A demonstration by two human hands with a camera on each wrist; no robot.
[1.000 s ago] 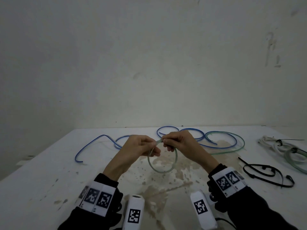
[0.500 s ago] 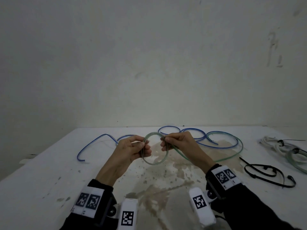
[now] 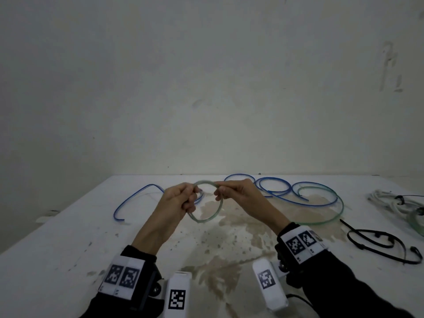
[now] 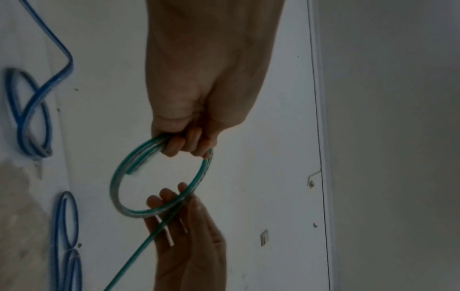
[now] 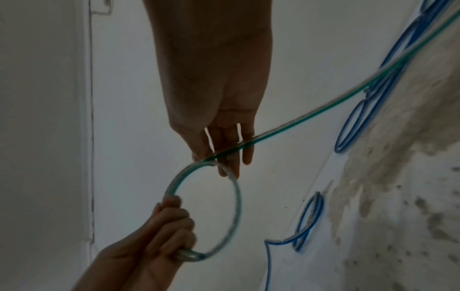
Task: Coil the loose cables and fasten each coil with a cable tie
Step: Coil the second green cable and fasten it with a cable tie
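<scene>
- My left hand (image 3: 181, 199) is fisted round the green cable (image 3: 206, 220) coil, fingers (image 4: 185, 144) curled tight over bunched turns; how many turns I can't tell, they blur together in the left wrist view.
- My right hand (image 3: 238, 191) has the coil's far-right side: fingers (image 5: 230, 149) nearly straight, cable across them. Thumb pinching it? Hidden in both wrist views, but head view shows thumb and forefinger closed on it.
- Coil is held up off the table (image 3: 68, 244), mid-scene; the loose tail runs right, onto the tabletop.
- Blue cable (image 3: 273, 185) sprawls behind, partly hidden by my hands.
- Black cable ties (image 3: 378, 242) near right; pale tied bundle (image 3: 394, 203) far right, cut off by frame edge.
</scene>
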